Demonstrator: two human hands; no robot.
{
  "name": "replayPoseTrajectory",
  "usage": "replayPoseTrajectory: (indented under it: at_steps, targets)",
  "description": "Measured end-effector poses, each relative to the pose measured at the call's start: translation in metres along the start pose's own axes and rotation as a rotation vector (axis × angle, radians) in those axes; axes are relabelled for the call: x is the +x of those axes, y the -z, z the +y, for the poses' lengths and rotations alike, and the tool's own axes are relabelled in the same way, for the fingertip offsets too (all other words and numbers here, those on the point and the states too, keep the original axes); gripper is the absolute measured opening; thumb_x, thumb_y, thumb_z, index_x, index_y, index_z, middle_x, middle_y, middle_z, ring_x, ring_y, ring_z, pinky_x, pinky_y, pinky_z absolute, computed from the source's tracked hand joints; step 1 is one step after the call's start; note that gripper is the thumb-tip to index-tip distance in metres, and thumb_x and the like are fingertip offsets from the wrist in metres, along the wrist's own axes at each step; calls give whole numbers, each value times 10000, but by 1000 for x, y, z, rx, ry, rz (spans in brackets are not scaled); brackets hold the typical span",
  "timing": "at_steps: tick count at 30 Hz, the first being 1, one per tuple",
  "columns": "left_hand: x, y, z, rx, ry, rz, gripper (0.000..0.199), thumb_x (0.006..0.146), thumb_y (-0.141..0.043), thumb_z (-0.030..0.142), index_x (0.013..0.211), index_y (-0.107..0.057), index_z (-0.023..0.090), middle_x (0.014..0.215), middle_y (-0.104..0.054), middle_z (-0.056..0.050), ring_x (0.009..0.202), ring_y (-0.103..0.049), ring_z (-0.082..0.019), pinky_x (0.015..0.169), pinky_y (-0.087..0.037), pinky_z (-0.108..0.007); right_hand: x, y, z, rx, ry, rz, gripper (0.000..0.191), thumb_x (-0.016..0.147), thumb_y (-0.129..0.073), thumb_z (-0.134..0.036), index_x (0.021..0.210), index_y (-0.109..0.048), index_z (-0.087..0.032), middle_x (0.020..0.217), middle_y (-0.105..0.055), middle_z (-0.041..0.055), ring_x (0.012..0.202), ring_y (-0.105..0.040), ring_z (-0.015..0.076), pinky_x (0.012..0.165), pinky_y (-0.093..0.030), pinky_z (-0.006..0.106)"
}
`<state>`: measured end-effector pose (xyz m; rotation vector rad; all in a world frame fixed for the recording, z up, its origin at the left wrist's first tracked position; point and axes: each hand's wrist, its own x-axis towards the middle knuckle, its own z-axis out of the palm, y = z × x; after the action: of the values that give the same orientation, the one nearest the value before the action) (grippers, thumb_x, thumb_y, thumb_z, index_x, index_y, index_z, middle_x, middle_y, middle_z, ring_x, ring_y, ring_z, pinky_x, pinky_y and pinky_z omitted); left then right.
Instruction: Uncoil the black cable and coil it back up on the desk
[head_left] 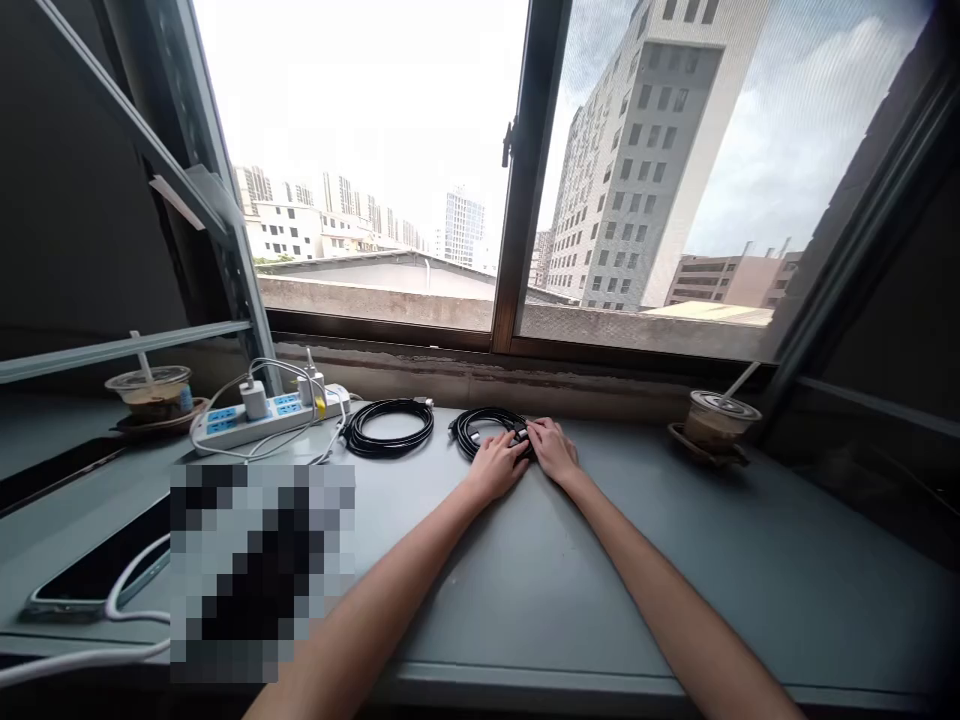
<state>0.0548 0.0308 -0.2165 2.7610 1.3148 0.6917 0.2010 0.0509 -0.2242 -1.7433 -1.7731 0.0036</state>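
A coiled black cable (pixel 480 415) lies on the grey tabletop near the window. My left hand (pixel 498 464) rests on the coil's near side, its bent fingers on the cable and close to a connector. At the coil's right edge, my right hand (pixel 553 448) has its fingers curled round the cable. Both hands sit close together, and they cover the right and near parts of the coil. A second black cable coil (pixel 388 450) lies to the left, touched by neither hand.
Back left stands a white power strip (pixel 262 430) with chargers and tangled white cords. Lidded drink cups with straws stand at left (pixel 150 395) and right (pixel 724 420). A phone (pixel 112 555) lies front left beside a blurred patch. A metal shelf post (pixel 259 300) rises behind.
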Motion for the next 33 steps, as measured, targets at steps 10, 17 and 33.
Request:
replayPoseTrajectory:
  at_steps: [10,17,33]
  targets:
    - [0,3,-9,1,203,128,805,716,-554,578,1301,-395,48,1456,-244,-237,1383,-92,-350,1115,-132,-479,-7,5,-14,-17,8,149,242,781,-569,-309,969,-698,-227,1048,-651,27,987,-557,191,878,-392,318]
    - [-5,10,-11,-4,485,54,1181,559,-513,776,1422,-188,38,1500,-25,-246,1367,97,-380,1108,-37,-514,-4,-7,-8,81,13,164,271,774,-541,-255,971,-703,-164,1021,-652,60,945,-590,174,842,-445,264]
    - [-3,15,-19,-95,507,114,851,759,-379,694,1368,-320,103,1481,-184,-225,1388,-58,-347,1100,-92,-507,-4,-15,-3,199,58,270,450,852,-407,-374,1208,-554,-142,1097,-612,99,1027,-545,225,906,-405,358]
